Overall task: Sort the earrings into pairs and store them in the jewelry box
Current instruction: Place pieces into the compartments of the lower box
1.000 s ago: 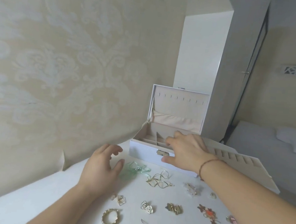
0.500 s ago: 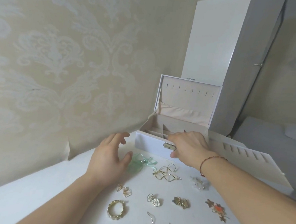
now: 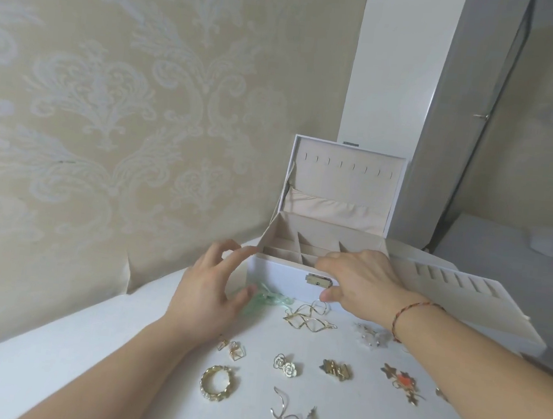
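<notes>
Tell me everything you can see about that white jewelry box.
The jewelry box is white outside, lined in cream fabric. Its lid stands open and upright, showing a row of hooks and a pocket. Dividers split the base into compartments that look empty. A gold clasp sits on the front. The right hand rests on its front edge.

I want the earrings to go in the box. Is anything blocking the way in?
Mostly no. The box has its lid up, and the left compartments show open. Only the right hand, resting over the front edge, covers the right ones. The earrings lie right in front.
</notes>
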The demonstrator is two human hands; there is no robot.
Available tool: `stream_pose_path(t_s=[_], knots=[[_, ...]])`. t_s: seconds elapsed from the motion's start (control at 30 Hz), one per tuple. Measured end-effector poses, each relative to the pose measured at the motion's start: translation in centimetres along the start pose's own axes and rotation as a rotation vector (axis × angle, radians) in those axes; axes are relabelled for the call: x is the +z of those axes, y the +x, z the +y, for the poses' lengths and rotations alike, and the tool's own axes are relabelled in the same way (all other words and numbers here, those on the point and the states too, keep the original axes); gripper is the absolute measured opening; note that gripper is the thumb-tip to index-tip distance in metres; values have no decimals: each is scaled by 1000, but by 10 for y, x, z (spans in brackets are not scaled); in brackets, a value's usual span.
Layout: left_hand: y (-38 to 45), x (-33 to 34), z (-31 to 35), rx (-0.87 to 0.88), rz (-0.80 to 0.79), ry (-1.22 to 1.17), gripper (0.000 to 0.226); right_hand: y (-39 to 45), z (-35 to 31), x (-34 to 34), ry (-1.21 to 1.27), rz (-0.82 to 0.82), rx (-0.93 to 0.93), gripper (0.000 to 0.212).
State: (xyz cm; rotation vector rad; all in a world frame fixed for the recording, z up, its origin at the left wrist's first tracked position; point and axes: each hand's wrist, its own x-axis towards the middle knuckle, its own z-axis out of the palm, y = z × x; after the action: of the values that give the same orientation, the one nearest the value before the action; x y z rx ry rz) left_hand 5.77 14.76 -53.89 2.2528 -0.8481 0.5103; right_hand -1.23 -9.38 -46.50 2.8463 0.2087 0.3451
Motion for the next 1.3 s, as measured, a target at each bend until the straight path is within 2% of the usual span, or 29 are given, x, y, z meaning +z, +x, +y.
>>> stream_pose_path(t_s=[0.1,0.2,0.33,0.4,0.47,0.53,0.63,0.73,0.83,0.9,1.0,1.13,1.3], knots=[[1,4,-4,11,-110,81,50,-2,1,0,28,15,-7,29],[1,6,-7,12,-152,30,46,-6,0,1,6,45,-18,36],[3,4,-7,-24,-62,-34,39,-10,-24,-12,-3,362,-183,30],[3,3,-4,-30,-90,51,38,-1,-47,-21,24,214,-217,30],[2,2,-1,-17,-165,97,47,13,-65,-19,36,-42,-127,33],[3,3,0,-18,-192,77,38,22,-75,-13,-5,-130,-80,35],[4,3,0,-83,-177,-60,8,32,-85,0,-39,-164,-63,22],[2,1,-1,-154,-169,-207,16,34,-92,1,-71,-133,-61,16],[1,-2,3,-81,-35,-291,31,28,-90,3,-59,-92,-108,18],[1,-5,6,-24,4,-320,48,18,-80,-7,84,-86,-109,20],[1,-3,5,65,-118,-220,71,6,-51,-31,327,-74,-9,16],[1,4,4,145,-266,-12,73,8,-5,-55,683,-19,128,10],[6,0,10,161,-190,-22,58,40,15,-61,1023,120,319,14]])
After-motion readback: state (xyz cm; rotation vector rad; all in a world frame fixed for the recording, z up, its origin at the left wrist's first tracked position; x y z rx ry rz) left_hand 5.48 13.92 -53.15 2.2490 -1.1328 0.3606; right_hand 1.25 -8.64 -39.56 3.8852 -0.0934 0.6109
